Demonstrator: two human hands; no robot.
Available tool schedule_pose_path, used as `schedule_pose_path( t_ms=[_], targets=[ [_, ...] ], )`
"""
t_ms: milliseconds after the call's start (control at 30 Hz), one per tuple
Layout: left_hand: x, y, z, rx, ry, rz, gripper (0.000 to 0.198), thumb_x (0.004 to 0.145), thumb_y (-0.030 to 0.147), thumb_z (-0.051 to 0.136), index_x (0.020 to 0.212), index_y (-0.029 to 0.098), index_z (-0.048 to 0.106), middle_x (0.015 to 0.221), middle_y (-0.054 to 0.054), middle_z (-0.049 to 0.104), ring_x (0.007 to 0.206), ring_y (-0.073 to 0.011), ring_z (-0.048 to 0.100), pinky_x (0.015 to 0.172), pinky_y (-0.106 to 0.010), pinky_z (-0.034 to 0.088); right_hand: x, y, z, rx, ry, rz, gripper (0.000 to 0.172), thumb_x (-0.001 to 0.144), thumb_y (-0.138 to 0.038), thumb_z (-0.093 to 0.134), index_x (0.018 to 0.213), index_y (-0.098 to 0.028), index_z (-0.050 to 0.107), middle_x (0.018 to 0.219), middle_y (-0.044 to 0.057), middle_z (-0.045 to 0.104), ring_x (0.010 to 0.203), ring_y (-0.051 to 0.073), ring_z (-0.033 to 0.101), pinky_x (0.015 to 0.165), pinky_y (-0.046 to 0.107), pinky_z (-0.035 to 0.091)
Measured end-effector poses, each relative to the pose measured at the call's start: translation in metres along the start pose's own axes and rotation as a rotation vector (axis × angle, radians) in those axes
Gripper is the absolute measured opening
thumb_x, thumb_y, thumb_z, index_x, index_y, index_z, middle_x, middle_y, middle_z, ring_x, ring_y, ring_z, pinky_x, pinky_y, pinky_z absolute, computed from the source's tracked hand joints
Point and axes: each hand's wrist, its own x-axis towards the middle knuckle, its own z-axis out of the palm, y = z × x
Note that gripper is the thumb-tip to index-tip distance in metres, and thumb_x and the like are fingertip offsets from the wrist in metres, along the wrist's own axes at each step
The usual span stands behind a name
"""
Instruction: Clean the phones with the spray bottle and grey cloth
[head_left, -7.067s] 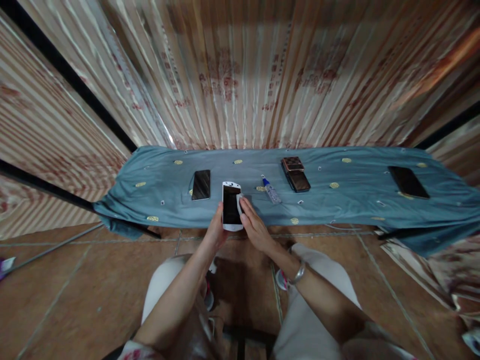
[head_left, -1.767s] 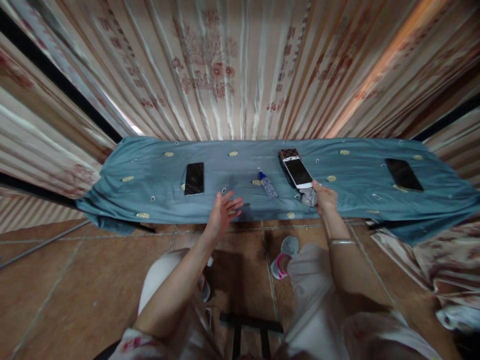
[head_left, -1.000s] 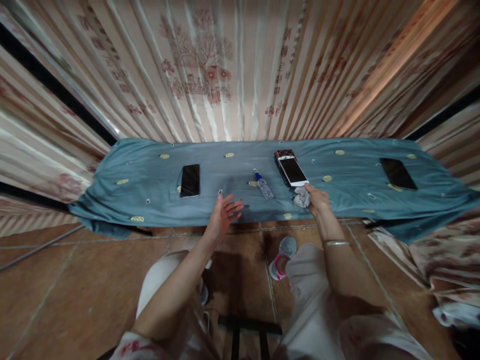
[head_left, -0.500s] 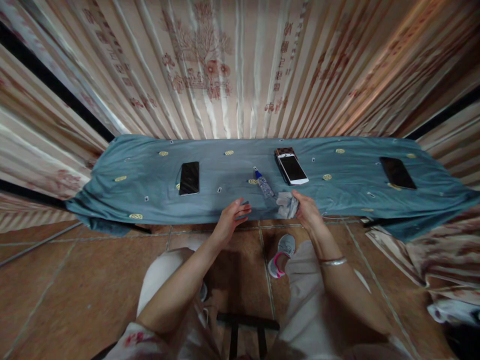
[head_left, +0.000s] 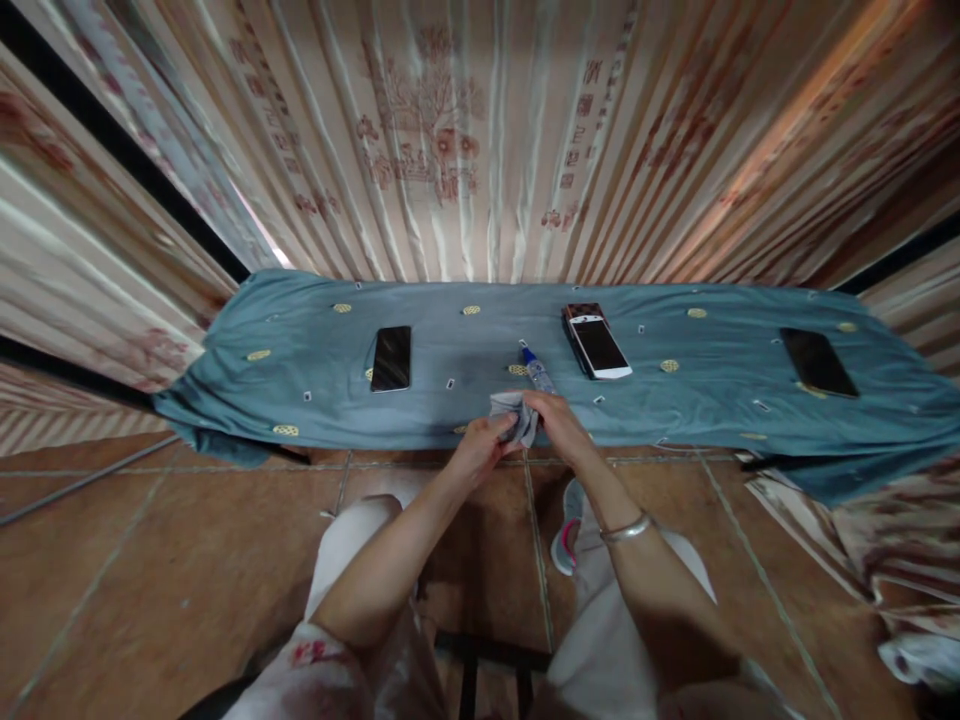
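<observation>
Both hands meet at the near edge of the table on a small crumpled grey cloth (head_left: 512, 410). My left hand (head_left: 480, 447) pinches its left side and my right hand (head_left: 556, 425) grips its right side. Just beyond the cloth lies a small clear spray bottle (head_left: 537, 368) with a blue cap. A white phone (head_left: 600, 346) rests screen up on top of a dark, patterned phone or case to the right of the bottle. A black phone (head_left: 392, 358) lies to the left.
A blue-grey tablecloth (head_left: 315, 390) with yellow spots covers the long table. Another black phone (head_left: 817, 361) lies at the far right. Striped curtains hang behind. Brown floor tiles, my knees and a shoe (head_left: 564, 540) are below.
The white phone left my hands and now lies on the dark phone at the right. My right hand brought the cloth back to the middle, where my left hand took hold of it too.
</observation>
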Motion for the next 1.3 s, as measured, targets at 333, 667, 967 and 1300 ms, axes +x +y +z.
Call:
schedule_pose_path(
  t_ms=[333,667,967,1300],
  targets=[
    [0.018,0.024,-0.037,0.303,0.219,0.321,0.017,0.058,0.029,0.084,0.067,0.017,0.076,0.065,0.001,0.07,0.066,-0.0148,0.062,0.073,-0.028,0.049,0.036,0.01,-0.029,-0.713,0.333,-0.216,0.041,0.091,-0.045,0.052,0.118,-0.018,0.066,0.121,0.015,0.069,0.113,0.031,0.063,0.101,0.047,0.045],
    [0.019,0.031,-0.059,0.238,0.254,0.242,0.033,0.048,0.036,0.089,0.07,0.015,0.075,0.064,-0.001,0.071,0.058,-0.0154,0.062,0.062,-0.029,0.05,0.07,0.022,-0.027,-0.755,0.349,-0.093,0.023,0.072,-0.034,0.076,0.089,-0.02,0.069,0.091,0.011,0.074,0.096,0.028,0.066,0.083,0.035,0.049],
    [0.017,0.04,-0.064,0.002,0.186,0.256,0.041,0.051,0.037,0.088,0.081,0.016,0.07,0.078,-0.002,0.075,0.078,-0.0187,0.07,0.08,-0.033,0.053,0.045,-0.017,0.007,0.348,-0.104,0.284,0.04,0.069,-0.03,0.062,0.108,-0.022,0.066,0.082,0.002,0.075,0.055,0.013,0.061,0.054,0.024,0.048],
    [0.013,0.043,-0.06,0.034,0.169,0.275,0.027,0.065,0.029,0.077,0.088,0.019,0.066,0.076,0.001,0.072,0.079,-0.018,0.068,0.076,-0.03,0.051,0.023,-0.001,0.044,0.02,-0.156,0.088,0.058,0.075,-0.035,0.068,0.131,-0.026,0.059,0.095,0.003,0.074,0.074,0.018,0.068,0.072,0.033,0.056]
  ],
)
